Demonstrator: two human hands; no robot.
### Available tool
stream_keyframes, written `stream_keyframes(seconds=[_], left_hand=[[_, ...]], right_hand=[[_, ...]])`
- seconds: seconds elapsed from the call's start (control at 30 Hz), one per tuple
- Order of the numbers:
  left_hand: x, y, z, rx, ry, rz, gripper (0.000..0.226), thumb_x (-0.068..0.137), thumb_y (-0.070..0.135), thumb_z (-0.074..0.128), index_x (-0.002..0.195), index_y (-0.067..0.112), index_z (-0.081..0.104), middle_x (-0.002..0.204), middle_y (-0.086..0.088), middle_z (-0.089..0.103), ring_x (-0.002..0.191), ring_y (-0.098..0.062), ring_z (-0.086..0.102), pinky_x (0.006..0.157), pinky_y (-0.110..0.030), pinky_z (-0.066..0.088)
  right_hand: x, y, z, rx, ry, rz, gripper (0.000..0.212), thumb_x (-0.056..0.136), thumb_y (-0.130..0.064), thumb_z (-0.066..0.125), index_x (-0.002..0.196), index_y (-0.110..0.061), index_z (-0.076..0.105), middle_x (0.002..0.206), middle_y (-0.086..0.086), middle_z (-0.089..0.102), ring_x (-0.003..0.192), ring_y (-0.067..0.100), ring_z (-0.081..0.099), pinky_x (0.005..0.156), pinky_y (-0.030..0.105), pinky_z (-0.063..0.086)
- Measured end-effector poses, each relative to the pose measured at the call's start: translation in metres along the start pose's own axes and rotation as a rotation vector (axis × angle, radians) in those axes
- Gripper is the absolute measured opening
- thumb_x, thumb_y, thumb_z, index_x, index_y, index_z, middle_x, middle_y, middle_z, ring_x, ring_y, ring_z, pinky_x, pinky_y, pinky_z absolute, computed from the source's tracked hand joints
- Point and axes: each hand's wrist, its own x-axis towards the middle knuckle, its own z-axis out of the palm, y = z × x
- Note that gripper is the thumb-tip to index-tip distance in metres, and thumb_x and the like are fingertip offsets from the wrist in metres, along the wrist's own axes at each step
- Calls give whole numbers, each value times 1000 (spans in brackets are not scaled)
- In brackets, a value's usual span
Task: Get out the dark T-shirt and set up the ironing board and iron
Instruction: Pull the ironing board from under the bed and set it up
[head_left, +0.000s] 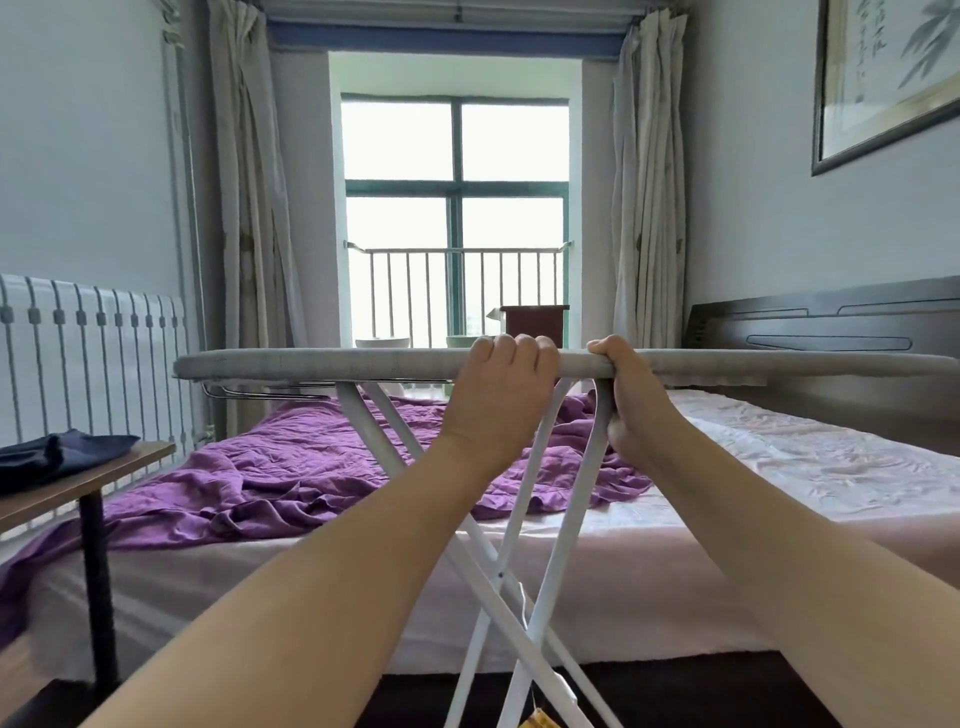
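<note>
A grey-covered ironing board (322, 362) stands level in front of me, seen edge-on, on crossed white legs (496, 566). My left hand (498, 395) is curled over the board's near edge from below, fingers on top. Just to its right, my right hand (631, 400) grips the edge too, thumb on top and fingers underneath near a white leg. A dark folded T-shirt (57, 453) lies on a small wooden table (111, 475) at the left. No iron is in view.
Behind the board lies a bed (779, 467) with a crumpled purple sheet (291, 467) and a dark headboard at right. A white radiator (88, 353) lines the left wall. Curtains frame a bright window with a railing. The floor below is dark.
</note>
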Motion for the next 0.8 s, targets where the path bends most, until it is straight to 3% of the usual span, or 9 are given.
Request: stream_keyframes(seconds=[0.1, 0.2, 0.3, 0.37, 0.47, 0.53, 0.6, 0.7, 0.8], left_hand=[[2, 0, -5, -38, -9, -5, 37, 80, 8, 33, 95, 9, 67, 82, -5, 69, 68, -20, 64, 65, -30, 50], [1, 1, -9, -55, -4, 18, 26, 75, 7, 48, 91, 9, 68, 78, -5, 71, 66, -20, 65, 65, -29, 51], [7, 3, -17, -14, -101, 28, 19, 69, 12, 64, 87, 14, 69, 70, 0, 72, 62, -16, 68, 71, -27, 52], [10, 8, -24, -25, -145, -1, 16, 66, 11, 58, 74, 18, 69, 57, 3, 68, 54, -14, 66, 67, -24, 51], [-1, 16, -30, -78, -178, -31, 25, 63, 5, 43, 64, 15, 66, 49, 2, 63, 48, -16, 62, 58, -22, 47], [-12, 21, -28, -54, -152, -18, 23, 63, 4, 44, 64, 13, 66, 50, 1, 63, 48, -17, 62, 57, -22, 45], [-12, 22, -29, -52, -167, -14, 19, 63, 5, 49, 65, 13, 66, 50, 1, 64, 48, -17, 62, 57, -23, 46], [-14, 26, -31, -71, -188, -30, 19, 60, 3, 49, 63, 11, 66, 48, -1, 63, 46, -18, 61, 56, -23, 46], [-27, 34, -28, -86, -191, -25, 16, 58, 2, 53, 59, 12, 65, 47, -2, 62, 46, -20, 61, 58, -22, 47]], right_hand=[[-1, 3, 0, 4, 29, -18, 13, 77, -28, 62, 71, -19, 55, 74, -2, 44, 75, 11, 44, 78, 29, 39], [-6, 5, -2, 18, 71, -30, 18, 69, -33, 65, 75, -19, 56, 80, -1, 46, 79, 13, 45, 80, 29, 42], [-9, 7, -6, 18, 109, -53, 39, 51, -45, 69, 80, -20, 59, 96, 3, 46, 91, 16, 50, 88, 29, 45], [-8, 12, -12, -39, 149, -44, 55, 44, -57, 67, 86, -21, 59, 104, 4, 48, 104, 20, 53, 96, 37, 44], [-19, 22, -20, -125, 160, -88, 63, 50, -63, 62, 97, -21, 60, 112, 6, 59, 107, 22, 59, 96, 44, 47], [-25, 29, -25, -142, 151, -127, 71, 55, -61, 62, 110, -16, 60, 109, 4, 65, 103, 22, 63, 98, 42, 48], [-24, 32, -29, -145, 155, -149, 63, 61, -59, 62, 108, -17, 60, 102, 0, 65, 103, 22, 64, 99, 41, 48], [-27, 32, -30, -48, 196, -167, 39, 76, -48, 64, 101, -18, 61, 97, -3, 63, 103, 20, 63, 87, 29, 50], [-31, 43, -42, -16, 248, -174, 54, 82, -46, 63, 122, -11, 55, 112, 2, 62, 91, 10, 58, 69, 16, 41]])
